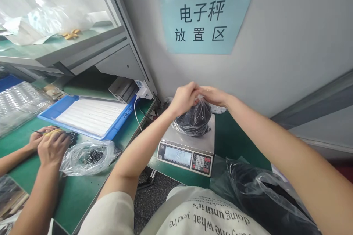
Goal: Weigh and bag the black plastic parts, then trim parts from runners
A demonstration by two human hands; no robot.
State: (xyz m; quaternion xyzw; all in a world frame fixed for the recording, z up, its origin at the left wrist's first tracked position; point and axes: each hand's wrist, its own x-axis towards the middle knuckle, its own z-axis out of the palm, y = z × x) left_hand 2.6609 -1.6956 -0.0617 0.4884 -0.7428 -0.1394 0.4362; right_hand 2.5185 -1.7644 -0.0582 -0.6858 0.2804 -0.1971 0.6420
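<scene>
A clear plastic bag full of small black parts [193, 119] rests on the steel pan of an electronic scale [190, 147], whose lit display shows digits. My left hand [184, 98] and my right hand [213, 95] meet above it. Both are closed on the gathered neck of the bag, fingers pinched together over its top.
Another person's two hands [51, 143] work at the left on the green table [74, 191], beside a clear bag of black parts [88, 156]. A blue tray [88, 115] of white strips lies behind. A large bag of black parts [264, 198] sits at lower right. A blue sign [202, 13] hangs on the wall.
</scene>
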